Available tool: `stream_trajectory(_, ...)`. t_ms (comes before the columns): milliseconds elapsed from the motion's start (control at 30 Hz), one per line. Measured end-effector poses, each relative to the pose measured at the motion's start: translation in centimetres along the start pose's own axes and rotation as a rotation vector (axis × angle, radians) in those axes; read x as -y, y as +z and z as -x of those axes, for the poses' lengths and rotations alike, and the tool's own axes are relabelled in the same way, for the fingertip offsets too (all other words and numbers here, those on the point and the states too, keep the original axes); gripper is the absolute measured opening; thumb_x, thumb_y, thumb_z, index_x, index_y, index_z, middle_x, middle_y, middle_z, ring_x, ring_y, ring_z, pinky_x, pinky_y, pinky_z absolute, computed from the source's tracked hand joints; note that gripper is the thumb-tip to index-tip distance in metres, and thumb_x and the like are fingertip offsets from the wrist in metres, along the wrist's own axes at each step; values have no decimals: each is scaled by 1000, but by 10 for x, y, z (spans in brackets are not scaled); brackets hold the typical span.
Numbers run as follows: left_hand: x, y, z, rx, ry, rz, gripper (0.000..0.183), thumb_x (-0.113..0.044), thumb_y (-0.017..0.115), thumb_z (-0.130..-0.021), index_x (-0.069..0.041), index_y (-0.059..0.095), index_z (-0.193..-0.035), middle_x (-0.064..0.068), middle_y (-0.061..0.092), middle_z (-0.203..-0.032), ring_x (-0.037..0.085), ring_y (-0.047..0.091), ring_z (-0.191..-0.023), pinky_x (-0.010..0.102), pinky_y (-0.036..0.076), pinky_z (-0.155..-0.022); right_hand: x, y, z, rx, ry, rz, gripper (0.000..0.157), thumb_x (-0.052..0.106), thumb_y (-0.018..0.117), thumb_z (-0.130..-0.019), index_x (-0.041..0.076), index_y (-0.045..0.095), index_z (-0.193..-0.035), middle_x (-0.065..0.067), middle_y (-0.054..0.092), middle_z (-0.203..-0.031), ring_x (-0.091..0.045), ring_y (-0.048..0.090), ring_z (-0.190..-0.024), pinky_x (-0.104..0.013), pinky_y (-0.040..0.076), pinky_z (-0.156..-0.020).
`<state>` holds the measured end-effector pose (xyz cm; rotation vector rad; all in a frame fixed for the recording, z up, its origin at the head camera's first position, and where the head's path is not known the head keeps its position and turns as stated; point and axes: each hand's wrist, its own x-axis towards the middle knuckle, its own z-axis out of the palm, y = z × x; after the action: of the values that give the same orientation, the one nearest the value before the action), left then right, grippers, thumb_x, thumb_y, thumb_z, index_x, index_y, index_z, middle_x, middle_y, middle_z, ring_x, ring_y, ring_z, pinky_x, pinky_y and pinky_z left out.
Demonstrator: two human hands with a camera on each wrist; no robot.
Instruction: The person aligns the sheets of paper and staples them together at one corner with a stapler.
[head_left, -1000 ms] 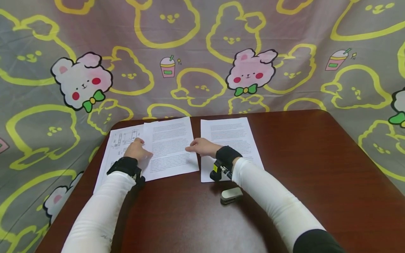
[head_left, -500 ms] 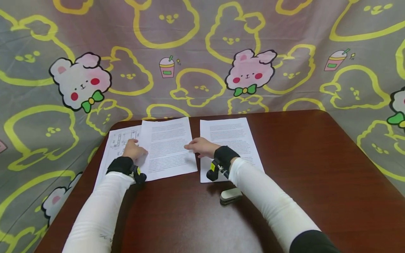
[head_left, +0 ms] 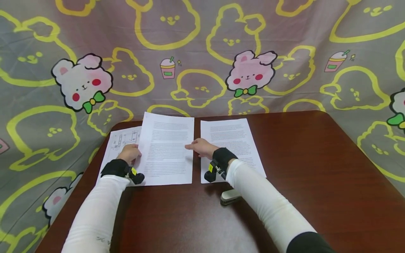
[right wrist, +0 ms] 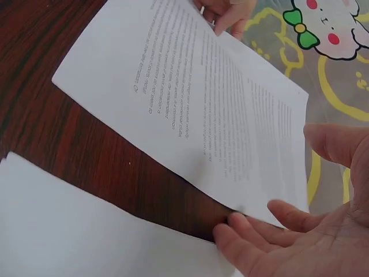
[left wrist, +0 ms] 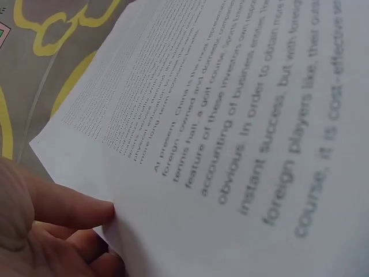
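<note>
My left hand (head_left: 129, 153) pinches the left edge of a white printed sheet (head_left: 167, 151). In the left wrist view one finger (left wrist: 81, 210) lies on the printed face, with the others curled behind the edge. The sheet is raised and tilted above the table, its print facing me. My right hand (head_left: 204, 147) is by the sheet's right edge; the right wrist view shows its thumb and fingers spread, fingertips (right wrist: 236, 231) close to that edge. Beneath the left hand lies a page with line drawings (head_left: 117, 137), partly covered.
Another printed sheet (head_left: 231, 135) lies under the right hand and wrist. A light-topped stapler (head_left: 229, 196) sits nearer me, partly behind the right forearm. The brown table (head_left: 316, 168) ends at a patterned cloth (head_left: 202, 42) behind.
My left hand has shifted slightly left and down, now gripping the sheet's edge. The sheet has been lifted and turned straighter. The right hand has barely moved.
</note>
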<state>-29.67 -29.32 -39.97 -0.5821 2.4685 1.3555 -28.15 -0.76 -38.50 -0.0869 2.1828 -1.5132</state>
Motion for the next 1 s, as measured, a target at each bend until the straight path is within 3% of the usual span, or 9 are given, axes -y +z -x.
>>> stream_trajectory(267,2,-3,-2,45,-25,32,50,4,38,-96,8,31,-146,24,44,-134,30,47,-105,29,37,-72,0,6,-1,14,35,-138,67,20,59,-98,-11,23,-146,-27,37,-144,-37,48,-125,-40,45,-97)
stream_trajectory(367,2,-3,-2,53,-32,68,52,5,38,-96,7,29,-147,23,43,-135,28,46,-103,28,37,-70,-1,8,-4,-18,11,-152,58,13,59,-98,-11,32,-143,-26,48,-133,-35,56,-115,-39,49,-91)
stream_trajectory(467,1,-2,-1,59,-45,125,53,5,37,-96,5,28,-148,21,42,-137,26,46,-102,28,39,-74,-2,10,-5,-57,-42,-154,38,3,58,-96,-11,49,-130,-23,61,-114,-30,64,-98,-37,53,-83)
stream_trajectory(600,0,-2,1,64,-60,171,53,4,37,-98,3,27,-149,20,41,-140,26,48,-105,30,40,-81,-3,10,-5,-88,-99,-139,21,-5,58,-92,-11,60,-113,-17,64,-94,-22,64,-79,-35,55,-75)
stream_trajectory(867,-1,-1,2,101,-58,201,59,3,40,-99,2,16,-153,22,31,-149,27,42,-115,35,39,-93,-4,4,-6,-132,-122,-85,18,-4,59,-92,-10,62,-109,-15,63,-91,-19,62,-74,-31,55,-70)
stream_trajectory(1000,0,-1,4,167,3,199,59,0,40,-100,3,13,-153,24,28,-151,31,40,-122,42,34,-106,-6,-3,-8,-153,-112,-88,17,-2,59,-93,-9,61,-109,-13,61,-92,-18,61,-72,-31,55,-68)
